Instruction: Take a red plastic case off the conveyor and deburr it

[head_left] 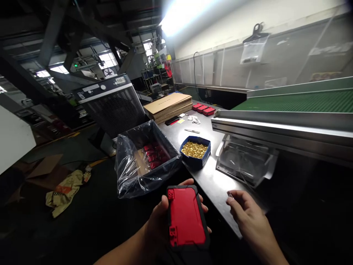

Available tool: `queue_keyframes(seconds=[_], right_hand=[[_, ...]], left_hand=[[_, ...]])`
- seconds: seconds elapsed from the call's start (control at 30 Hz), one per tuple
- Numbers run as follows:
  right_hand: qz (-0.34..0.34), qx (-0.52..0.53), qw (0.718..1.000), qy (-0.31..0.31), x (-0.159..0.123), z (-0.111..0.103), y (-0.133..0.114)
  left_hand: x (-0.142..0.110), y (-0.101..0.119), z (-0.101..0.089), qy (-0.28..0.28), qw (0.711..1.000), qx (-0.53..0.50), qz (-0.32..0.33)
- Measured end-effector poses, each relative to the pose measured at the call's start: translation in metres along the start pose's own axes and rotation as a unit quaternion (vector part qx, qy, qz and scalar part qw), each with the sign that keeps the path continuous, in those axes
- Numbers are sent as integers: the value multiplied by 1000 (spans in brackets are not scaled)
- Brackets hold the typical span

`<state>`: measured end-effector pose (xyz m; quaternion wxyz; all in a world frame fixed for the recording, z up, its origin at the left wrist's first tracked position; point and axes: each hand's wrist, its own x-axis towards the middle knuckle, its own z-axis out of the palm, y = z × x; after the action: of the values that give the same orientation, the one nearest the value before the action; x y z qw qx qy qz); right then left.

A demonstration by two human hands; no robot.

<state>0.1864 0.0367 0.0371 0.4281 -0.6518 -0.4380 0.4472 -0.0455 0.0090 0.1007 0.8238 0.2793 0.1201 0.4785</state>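
My left hand (160, 221) grips a red and black phone case (185, 217), held flat in front of me below the table edge. My right hand (245, 211) hovers just right of the case, fingers pinched on a tiny dark part (230, 194) that is too small to name. Ahead on the steel table (209, 180) stands a blue tray (195, 150) heaped with small brass pieces. Left of the tray, a box lined with a plastic bag (143, 158) holds several more red cases.
A clear plastic bin (244, 160) hangs under the green conveyor (298, 101) on the right. Further back lie flat cardboard sheets (168, 106), three red cases (204, 109) and small tools. A dark fan unit (113, 103) stands behind the box. Cardboard and rags lie on the floor at left.
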Motion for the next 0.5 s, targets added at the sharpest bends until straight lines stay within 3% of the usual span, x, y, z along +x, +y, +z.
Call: queue_keyframes(seconds=[0.1,0.2,0.33,0.4,0.5], right_hand=[[-34,-106,994,-2,14,4,17],[-115,-199,973,-10,34,10,31],[-206,-386,899,35,63,23,38],[-206,-444,870,54,76,30,38],[-192,-482,853,54,89,38,43]], left_hand=[[-3,0,-6,15,1000,14,-9],[-6,3,-13,28,999,34,-29],[-9,9,-16,45,997,48,-43],[-10,11,-16,45,996,55,-48],[-13,14,-17,46,996,61,-53]])
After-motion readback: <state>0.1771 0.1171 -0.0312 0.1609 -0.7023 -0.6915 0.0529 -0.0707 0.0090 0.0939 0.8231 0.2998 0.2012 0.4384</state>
